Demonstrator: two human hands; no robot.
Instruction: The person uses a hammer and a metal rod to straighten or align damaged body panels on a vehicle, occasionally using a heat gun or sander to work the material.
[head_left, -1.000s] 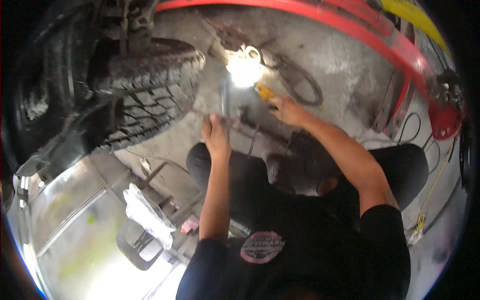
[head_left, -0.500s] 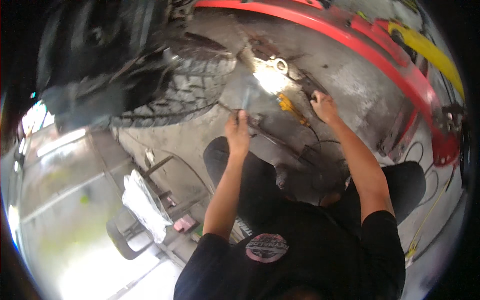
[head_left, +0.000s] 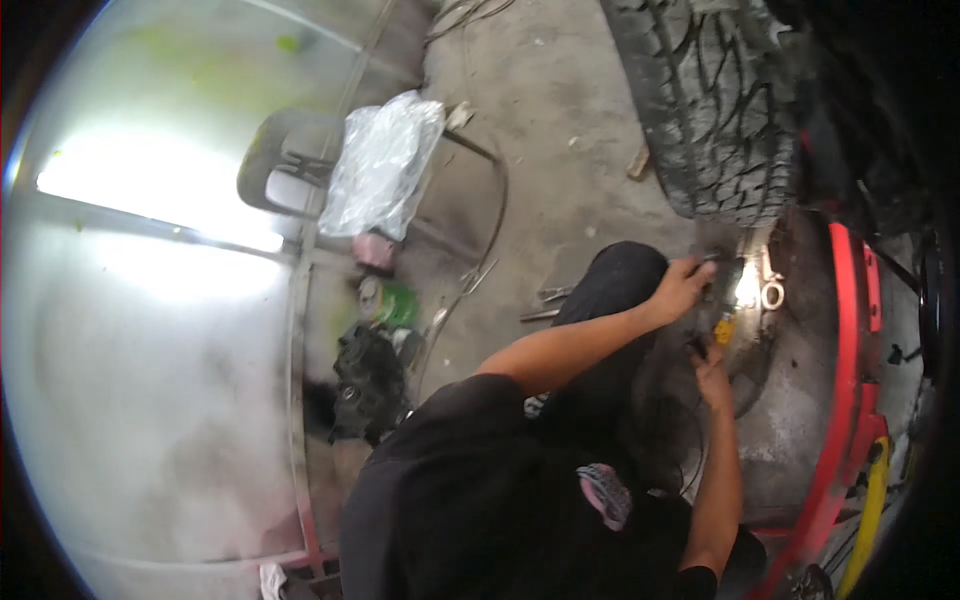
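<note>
My left hand (head_left: 682, 288) is closed with its fingers curled, just left of a brightly lit metal part with a ring-shaped end (head_left: 771, 292). Whatever it grips is dark and blurred. Below it, my right hand (head_left: 712, 376) is also closed, its fingertips at a small dark piece I cannot name. Beside the right fingertips, a yellow lamp or tool body (head_left: 725, 328) lies close to the glare. The large treaded tyre (head_left: 730, 130) stands just beyond both hands.
A red metal beam (head_left: 843, 400) runs down the right, with a yellow bar (head_left: 866, 510) beside it. On the left are a chair (head_left: 270, 165) with clear plastic sheeting (head_left: 385, 165), a green can (head_left: 390, 302) and a black mechanical part (head_left: 368, 385). Metal tools (head_left: 545, 312) lie near my knee.
My view has swung left, so the tyre and red beam now appear to the right. My hands have come closer together beside the lit metal part.
</note>
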